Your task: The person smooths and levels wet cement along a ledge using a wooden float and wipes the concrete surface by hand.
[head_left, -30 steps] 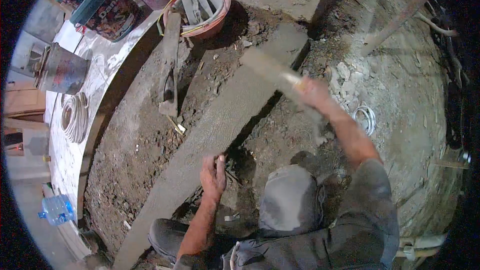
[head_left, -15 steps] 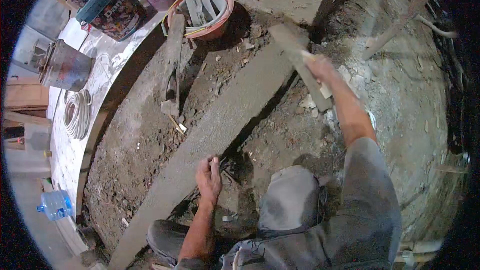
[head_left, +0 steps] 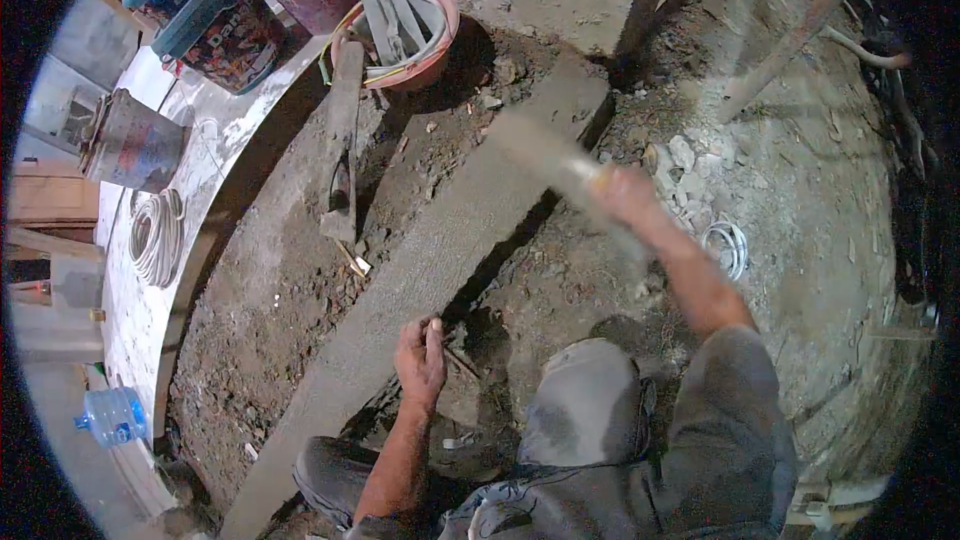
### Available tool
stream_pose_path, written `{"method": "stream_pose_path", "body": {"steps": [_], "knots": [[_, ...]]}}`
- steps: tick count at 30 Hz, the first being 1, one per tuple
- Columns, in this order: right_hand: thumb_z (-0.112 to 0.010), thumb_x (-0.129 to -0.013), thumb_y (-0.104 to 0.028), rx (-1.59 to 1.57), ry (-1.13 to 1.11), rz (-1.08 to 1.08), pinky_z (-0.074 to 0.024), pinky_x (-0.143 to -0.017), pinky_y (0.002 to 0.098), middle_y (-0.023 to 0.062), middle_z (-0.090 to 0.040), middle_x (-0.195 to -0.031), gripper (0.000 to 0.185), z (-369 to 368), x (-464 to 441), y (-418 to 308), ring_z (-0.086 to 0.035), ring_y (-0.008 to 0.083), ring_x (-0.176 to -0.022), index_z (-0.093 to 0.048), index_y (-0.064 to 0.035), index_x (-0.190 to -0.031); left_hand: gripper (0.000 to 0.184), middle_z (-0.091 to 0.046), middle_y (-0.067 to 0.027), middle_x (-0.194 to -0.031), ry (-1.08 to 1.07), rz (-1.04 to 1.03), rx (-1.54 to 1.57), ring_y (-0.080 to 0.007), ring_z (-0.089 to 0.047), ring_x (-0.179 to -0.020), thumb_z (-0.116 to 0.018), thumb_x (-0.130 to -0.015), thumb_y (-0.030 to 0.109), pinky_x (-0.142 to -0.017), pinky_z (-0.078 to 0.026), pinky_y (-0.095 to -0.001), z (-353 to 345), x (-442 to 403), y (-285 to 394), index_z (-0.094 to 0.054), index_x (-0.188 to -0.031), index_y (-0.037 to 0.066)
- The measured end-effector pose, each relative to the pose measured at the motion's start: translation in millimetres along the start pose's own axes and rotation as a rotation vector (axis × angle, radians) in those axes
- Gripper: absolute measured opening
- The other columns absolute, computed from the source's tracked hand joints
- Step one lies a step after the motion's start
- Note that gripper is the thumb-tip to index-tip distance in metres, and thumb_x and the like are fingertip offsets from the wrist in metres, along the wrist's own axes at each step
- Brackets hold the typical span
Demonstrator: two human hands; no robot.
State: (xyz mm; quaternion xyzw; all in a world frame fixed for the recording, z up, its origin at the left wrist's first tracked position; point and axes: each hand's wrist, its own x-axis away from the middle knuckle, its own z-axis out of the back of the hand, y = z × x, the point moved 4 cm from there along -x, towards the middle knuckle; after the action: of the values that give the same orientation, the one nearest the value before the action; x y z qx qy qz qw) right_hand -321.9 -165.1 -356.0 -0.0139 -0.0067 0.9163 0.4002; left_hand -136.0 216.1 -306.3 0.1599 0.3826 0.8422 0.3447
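My right hand (head_left: 622,192) is closed round the handle of a flat float (head_left: 540,148), which is blurred and lies over the upper part of a long grey cement-covered beam (head_left: 430,250). The beam runs diagonally from lower left to upper right. My left hand (head_left: 420,362) rests at the beam's near edge, lower down, with its fingers bent and close together; what they hold, if anything, is hidden.
A pink bucket (head_left: 440,58) with wooden pieces stands at the top. Dark paint buckets (head_left: 230,35), a cable coil (head_left: 157,237) and a blue bottle (head_left: 112,417) are at left. Rubble (head_left: 685,165) and a wire coil (head_left: 725,248) lie right. A wooden tool (head_left: 345,140) lies on soil.
Since half a second ago, the float and my right hand have moved down and left along the beam from near its top end. My left hand has barely moved.
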Motion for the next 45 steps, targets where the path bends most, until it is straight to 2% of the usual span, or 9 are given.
{"method": "stream_pose_path", "body": {"steps": [11, 16, 18, 24, 26, 28, 32, 34, 45], "knots": [[-0.050, -0.085, -0.051, -0.434, -0.365, -0.470, -0.0543, -0.069, 0.0439, 0.0215, -0.067, -0.091, 0.063, 40.9, -84.6, 46.1, -0.065, 0.0360, -0.060, -0.058, 0.0078, -0.105, 0.023, -0.059, -0.0187, -0.087, 0.019, 0.033, -0.015, -0.0358, -0.058, -0.084, -0.052, -0.093, 0.024, -0.073, -0.045, -0.0408, -2.2, -1.4, 11.3, -0.059, -0.097, 0.002], [-0.055, -0.084, -0.048, -0.287, -0.219, -0.105, -0.0519, -0.072, 0.0457, 0.0228, -0.064, -0.087, 0.050, -7.1, 30.2, -30.9, -0.064, 0.0371, -0.083, -0.059, -0.0024, -0.104, 0.022, -0.059, -0.0179, -0.090, -0.022, 0.005, 0.072, -0.0350, -0.058, -0.085, -0.053, -0.093, 0.023, -0.075, -0.046, -0.0398, -17.6, 0.6, 6.9, -0.061, -0.101, 0.003], [-0.052, -0.087, -0.048, -0.067, 0.234, 0.552, -0.0523, -0.057, 0.0467, 0.0219, -0.061, -0.074, 0.044, -33.1, 95.4, -53.7, -0.064, 0.0358, -0.067, -0.060, -0.0049, -0.095, 0.024, -0.061, -0.0163, -0.086, -0.004, -0.031, 0.073, -0.0307, -0.058, -0.082, -0.051, -0.095, 0.022, -0.078, -0.045, -0.0364, -19.8, -1.0, 9.7, -0.063, -0.100, 0.001], [-0.051, -0.091, -0.039, -0.237, -0.251, 0.070, -0.0497, -0.049, 0.0436, 0.0177, -0.058, -0.066, 0.040, 29.3, 107.9, -77.8, -0.060, 0.0315, -0.055, -0.055, -0.0010, -0.102, 0.022, -0.060, -0.0179, -0.093, -0.057, -0.025, 0.021, -0.0361, -0.059, -0.087, -0.053, -0.093, 0.023, -0.075, -0.046, -0.0414, -15.0, -3.5, 7.5, -0.062, -0.102, 0.005], [-0.048, -0.094, -0.033, 0.564, 0.846, 0.206, -0.0468, -0.043, 0.0378, 0.0165, -0.058, -0.068, 0.035, -22.2, 102.6, -54.7, -0.059, 0.0286, -0.052, -0.053, -0.0004, -0.107, 0.021, -0.060, -0.0181, -0.093, -0.062, 0.025, 0.011, -0.0365, -0.059, -0.087, -0.053, -0.092, 0.023, -0.075, -0.046, -0.0419, -13.3, -3.1, 1.9, -0.062, -0.102, 0.005], [-0.045, -0.096, -0.032, -0.065, 0.164, -0.103, -0.0466, -0.044, 0.0333, 0.0151, -0.057, -0.068, 0.035, -41.2, 55.0, -3.7, -0.059, 0.0262, -0.053, -0.053, 0.0009, -0.107, 0.021, -0.060, -0.0182, -0.093, -0.069, 0.070, 0.012, -0.0370, -0.059, -0.087, -0.053, -0.092, 0.023, -0.074, -0.046, -0.0424, -13.5, -3.1, -0.2, -0.061, -0.102, 0.006], [-0.045, -0.096, -0.030, -0.078, 0.465, -0.017, -0.0491, -0.046, 0.0353, 0.0164, -0.059, -0.077, 0.035, -64.0, 3.4, 22.3, -0.060, 0.0273, -0.053, -0.052, 0.0026, -0.106, 0.023, -0.059, -0.0194, -0.091, -0.086, 0.006, 0.054, -0.0375, -0.058, -0.086, -0.054, -0.092, 0.024, -0.074, -0.046, -0.0426, -9.3, -9.8, 0.8, -0.061, -0.101, 0.004], [-0.044, -0.096, -0.027, -0.884, 0.003, -0.873, -0.0519, -0.052, 0.0381, 0.0183, -0.060, -0.083, 0.035, -66.6, -21.9, 20.0, -0.063, 0.0306, -0.064, -0.051, 0.0045, -0.110, 0.023, -0.059, -0.0198, -0.091, -0.123, 0.008, 0.113, -0.0376, -0.058, -0.085, -0.054, -0.092, 0.024, -0.074, -0.046, -0.0426, 1.4, -13.7, 4.7, -0.061, -0.101, 0.003], [-0.060, -0.084, -0.036, -0.215, -0.035, -0.333, -0.0549, -0.065, 0.0429, 0.0230, -0.065, -0.089, 0.051, -102.0, -115.2, -24.5, -0.067, 0.0328, -0.076, -0.056, 0.0087, -0.108, 0.025, -0.062, -0.0156, -0.097, -0.132, 0.219, 0.226, -0.0297, -0.060, -0.090, -0.056, -0.092, 0.024, -0.079, -0.046, -0.0373, 80.7, -14.2, -14.8, -0.063, -0.104, 0.003]]}}
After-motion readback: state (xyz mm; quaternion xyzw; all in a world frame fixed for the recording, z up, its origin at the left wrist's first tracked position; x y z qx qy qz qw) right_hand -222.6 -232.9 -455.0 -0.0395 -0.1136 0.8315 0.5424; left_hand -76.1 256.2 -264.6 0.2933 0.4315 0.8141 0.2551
